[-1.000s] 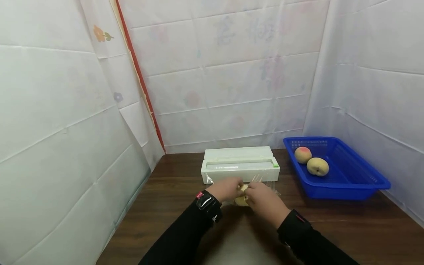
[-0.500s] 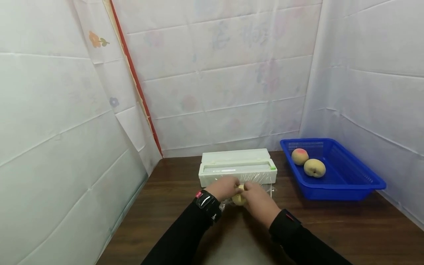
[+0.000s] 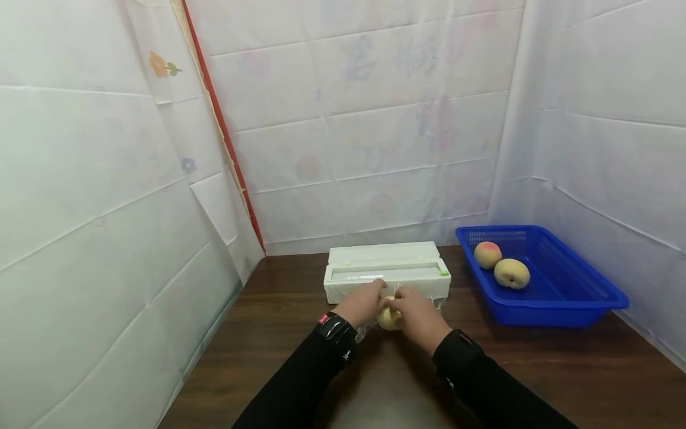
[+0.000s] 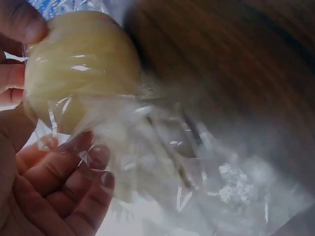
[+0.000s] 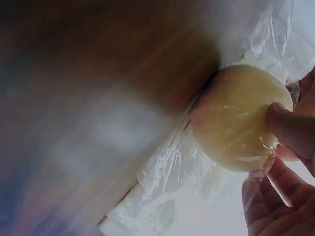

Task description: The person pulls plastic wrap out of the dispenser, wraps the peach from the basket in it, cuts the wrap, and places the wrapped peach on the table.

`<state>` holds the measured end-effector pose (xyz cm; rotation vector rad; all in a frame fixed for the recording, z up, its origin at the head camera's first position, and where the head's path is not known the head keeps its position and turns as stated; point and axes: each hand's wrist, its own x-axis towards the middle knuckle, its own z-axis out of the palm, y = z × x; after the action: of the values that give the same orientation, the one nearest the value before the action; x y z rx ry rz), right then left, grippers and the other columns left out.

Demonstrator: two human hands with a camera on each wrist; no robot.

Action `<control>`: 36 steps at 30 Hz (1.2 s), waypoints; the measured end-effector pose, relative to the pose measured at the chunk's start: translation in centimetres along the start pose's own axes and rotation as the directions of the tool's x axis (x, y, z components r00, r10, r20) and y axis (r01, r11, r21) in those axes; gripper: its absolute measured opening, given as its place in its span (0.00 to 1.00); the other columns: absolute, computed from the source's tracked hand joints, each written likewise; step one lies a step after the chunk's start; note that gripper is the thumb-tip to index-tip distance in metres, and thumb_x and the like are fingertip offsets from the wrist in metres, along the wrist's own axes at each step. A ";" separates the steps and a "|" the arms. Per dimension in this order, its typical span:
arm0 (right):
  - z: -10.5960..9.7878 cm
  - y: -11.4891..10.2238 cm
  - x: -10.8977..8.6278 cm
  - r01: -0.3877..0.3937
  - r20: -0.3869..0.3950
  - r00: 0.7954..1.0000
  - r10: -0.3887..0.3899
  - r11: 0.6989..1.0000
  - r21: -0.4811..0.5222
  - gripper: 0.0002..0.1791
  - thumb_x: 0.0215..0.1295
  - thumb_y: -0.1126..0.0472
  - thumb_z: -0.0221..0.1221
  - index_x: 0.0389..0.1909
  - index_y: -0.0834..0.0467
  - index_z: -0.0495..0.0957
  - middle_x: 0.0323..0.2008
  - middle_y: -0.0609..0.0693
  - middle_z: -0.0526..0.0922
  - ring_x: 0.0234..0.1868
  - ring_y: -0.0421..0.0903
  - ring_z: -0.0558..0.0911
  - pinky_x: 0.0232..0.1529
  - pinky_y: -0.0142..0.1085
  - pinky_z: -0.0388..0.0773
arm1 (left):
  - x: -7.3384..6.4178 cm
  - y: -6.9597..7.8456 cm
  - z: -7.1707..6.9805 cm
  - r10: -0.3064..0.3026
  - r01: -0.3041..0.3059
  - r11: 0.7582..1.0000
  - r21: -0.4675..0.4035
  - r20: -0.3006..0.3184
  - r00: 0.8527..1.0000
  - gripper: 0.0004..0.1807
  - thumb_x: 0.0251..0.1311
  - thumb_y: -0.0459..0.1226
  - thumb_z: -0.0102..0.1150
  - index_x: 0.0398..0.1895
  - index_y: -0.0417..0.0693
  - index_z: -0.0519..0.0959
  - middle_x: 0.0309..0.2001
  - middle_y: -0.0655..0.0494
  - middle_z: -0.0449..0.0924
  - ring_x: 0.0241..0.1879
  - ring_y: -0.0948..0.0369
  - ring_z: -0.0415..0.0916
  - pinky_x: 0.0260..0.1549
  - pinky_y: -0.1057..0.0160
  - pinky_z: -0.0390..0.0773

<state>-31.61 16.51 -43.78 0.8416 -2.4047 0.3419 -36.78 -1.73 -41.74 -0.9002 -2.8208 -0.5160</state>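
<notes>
A pale yellow peach (image 3: pixel 388 320) sits on the table between my two hands, with clear cling film (image 4: pixel 157 167) drawn over it. My left hand (image 3: pixel 362 302) is at its left side, the fingers curled and holding gathered film against the fruit. From the right, my right hand (image 3: pixel 422 319) grips film at the peach, its thumb (image 5: pixel 290 128) pressed on the wrapped side. The fingertips of both hands meet near the fruit's top. Loose, crumpled film spreads beside the peach in both wrist views. The peach's underside is hidden.
Just behind the hands stands a white cling film dispenser box (image 3: pixel 387 288), its lid (image 3: pixel 383 252) raised. On the right is a blue plastic basket (image 3: pixel 563 304) holding a blushed peach (image 3: pixel 488 255) and a yellow peach (image 3: pixel 511 274). White sheeting (image 3: pixel 364 149) encloses the wooden table (image 3: pixel 257 333).
Both hands stay at the peach and have drawn closer together over it, gathering the film inward. The film between peach and box shows less spread than before. The head view has shifted slightly.
</notes>
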 end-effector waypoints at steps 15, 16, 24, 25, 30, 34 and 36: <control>-0.7 1.8 2.7 -0.159 0.222 0.964 0.147 0.987 0.035 0.05 0.64 0.70 0.70 0.35 0.56 0.88 0.36 0.51 0.86 0.40 0.50 0.85 0.42 0.44 0.83 | -0.1 0.1 0.2 0.174 -0.129 0.937 0.325 -0.112 0.978 0.11 0.78 0.41 0.57 0.39 0.52 0.87 0.39 0.57 0.84 0.39 0.59 0.78 0.42 0.62 0.76; -0.7 2.0 2.8 -0.170 0.232 0.960 0.157 0.985 0.038 0.05 0.65 0.70 0.69 0.36 0.56 0.87 0.36 0.51 0.87 0.40 0.51 0.86 0.43 0.45 0.83 | -0.1 0.2 0.2 0.194 -0.139 0.924 0.356 -0.123 0.973 0.10 0.78 0.41 0.57 0.40 0.54 0.87 0.40 0.56 0.83 0.40 0.58 0.78 0.42 0.62 0.76; -0.6 3.1 3.4 -0.216 0.295 0.937 0.187 0.974 0.071 0.07 0.70 0.69 0.61 0.41 0.57 0.86 0.41 0.55 0.91 0.46 0.56 0.89 0.49 0.49 0.84 | -0.2 0.4 0.6 0.125 -0.107 0.975 0.196 -0.081 0.989 0.13 0.73 0.45 0.63 0.54 0.51 0.82 0.42 0.57 0.89 0.42 0.59 0.86 0.44 0.59 0.85; -0.6 3.2 3.5 -0.212 0.297 0.937 0.182 0.975 0.070 0.07 0.70 0.69 0.61 0.41 0.57 0.86 0.40 0.54 0.91 0.45 0.55 0.88 0.48 0.48 0.84 | -0.1 0.3 0.6 0.114 -0.098 0.976 0.192 -0.073 0.991 0.14 0.71 0.45 0.66 0.53 0.51 0.83 0.43 0.58 0.89 0.42 0.60 0.86 0.44 0.60 0.85; -0.6 3.5 4.5 -0.202 0.308 0.936 0.169 0.976 0.080 0.07 0.70 0.69 0.60 0.41 0.57 0.86 0.38 0.53 0.90 0.39 0.49 0.85 0.41 0.42 0.79 | 0.3 0.1 0.6 0.091 -0.077 0.976 0.202 -0.064 0.994 0.19 0.62 0.48 0.74 0.50 0.50 0.83 0.40 0.61 0.87 0.37 0.64 0.81 0.39 0.64 0.81; -0.6 3.6 5.1 -0.231 0.331 0.924 0.190 0.969 0.091 0.08 0.72 0.69 0.58 0.42 0.58 0.86 0.39 0.53 0.90 0.41 0.50 0.86 0.44 0.43 0.81 | 0.6 0.0 0.4 0.094 -0.080 0.979 0.187 -0.066 0.993 0.19 0.58 0.49 0.78 0.45 0.51 0.82 0.34 0.63 0.83 0.30 0.65 0.76 0.32 0.66 0.77; -0.6 3.6 5.3 -0.246 0.334 0.921 0.203 0.965 0.093 0.10 0.72 0.69 0.57 0.43 0.58 0.86 0.41 0.55 0.90 0.44 0.52 0.87 0.48 0.46 0.83 | 0.8 -0.1 0.4 0.100 -0.085 0.979 0.187 -0.072 0.992 0.20 0.57 0.50 0.79 0.42 0.51 0.82 0.32 0.63 0.81 0.29 0.66 0.75 0.31 0.66 0.76</control>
<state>-37.03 16.88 -40.42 0.7232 -2.8217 0.4914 -37.48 -1.17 -41.98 -0.9448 -2.6846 -0.2680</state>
